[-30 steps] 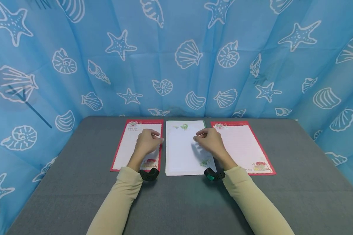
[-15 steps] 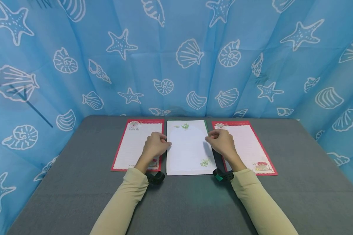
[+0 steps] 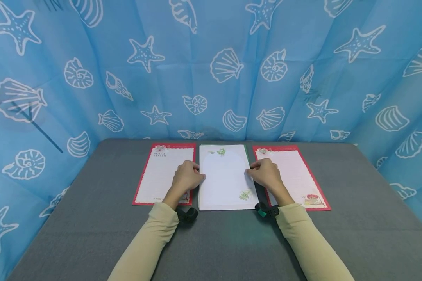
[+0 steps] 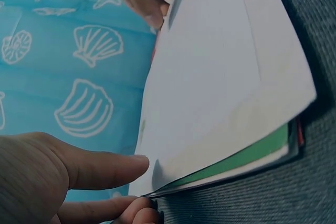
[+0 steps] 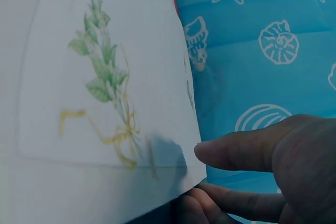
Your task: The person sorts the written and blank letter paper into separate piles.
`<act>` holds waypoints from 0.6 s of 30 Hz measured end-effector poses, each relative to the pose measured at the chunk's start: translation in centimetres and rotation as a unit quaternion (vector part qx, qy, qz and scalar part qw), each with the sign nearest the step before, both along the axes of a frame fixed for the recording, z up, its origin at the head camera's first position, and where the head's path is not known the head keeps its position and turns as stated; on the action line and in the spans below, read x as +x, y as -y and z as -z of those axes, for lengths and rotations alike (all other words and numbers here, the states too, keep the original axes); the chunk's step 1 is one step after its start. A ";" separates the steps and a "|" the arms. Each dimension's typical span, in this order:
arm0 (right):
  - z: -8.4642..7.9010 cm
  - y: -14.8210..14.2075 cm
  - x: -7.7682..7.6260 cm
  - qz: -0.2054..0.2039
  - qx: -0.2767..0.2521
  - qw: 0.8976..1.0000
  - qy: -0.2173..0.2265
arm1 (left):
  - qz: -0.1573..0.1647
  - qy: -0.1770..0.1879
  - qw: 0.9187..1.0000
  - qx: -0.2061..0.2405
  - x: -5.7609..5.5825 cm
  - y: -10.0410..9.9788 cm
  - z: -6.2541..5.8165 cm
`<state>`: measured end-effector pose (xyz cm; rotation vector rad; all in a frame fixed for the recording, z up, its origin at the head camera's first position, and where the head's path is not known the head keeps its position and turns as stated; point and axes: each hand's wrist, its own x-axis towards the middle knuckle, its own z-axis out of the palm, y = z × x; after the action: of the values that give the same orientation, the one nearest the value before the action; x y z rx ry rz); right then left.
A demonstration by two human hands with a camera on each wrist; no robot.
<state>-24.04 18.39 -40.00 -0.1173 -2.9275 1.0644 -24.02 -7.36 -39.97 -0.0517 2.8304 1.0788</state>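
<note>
A white sheet of letter paper (image 3: 226,171) with green leaf prints lies at the middle of the table, on top of a few others. My left hand (image 3: 186,177) is at its left edge, thumb over the sheet and curled fingers at the edge. On the opposite side, my right hand (image 3: 266,177) holds the right edge in the same way. In the left wrist view, a green-edged sheet (image 4: 257,150) shows below the top one, whose near corner stands slightly away from it. Whether each thumb presses firmly is hard to see.
A red-bordered sheet (image 3: 158,175) lies to the left, partly under my left arm. Another red-bordered sheet (image 3: 292,168) lies to the right, partly covered by my right hand. A grey cloth covers the table (image 3: 214,242); behind hangs a blue seashell curtain (image 3: 197,78).
Both hands have shifted right from their places a second ago, the right one from above the white sheet to its edge. Since half a second ago they have lowered slightly onto the edges.
</note>
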 end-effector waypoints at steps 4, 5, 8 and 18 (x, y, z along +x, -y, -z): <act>-0.1 0.1 0.1 -0.005 0.002 1.000 -0.002 | 0.000 -0.014 1.000 -0.002 0.1 -0.1 0.1; -0.1 0.1 0.1 -0.005 0.002 1.000 -0.003 | 0.000 -0.017 1.000 -0.002 0.2 -0.1 0.1; -0.2 0.1 0.1 -0.005 0.004 1.000 -0.006 | -0.005 -0.025 1.000 0.004 0.3 -0.2 0.1; -0.3 0.1 -0.1 0.015 -0.029 0.999 -0.018 | -0.021 -0.094 0.994 0.053 0.4 -0.5 0.6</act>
<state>-24.14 18.27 -39.71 -0.1414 -2.8543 1.1350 -23.67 -6.81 -40.56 -0.0011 2.9419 1.3065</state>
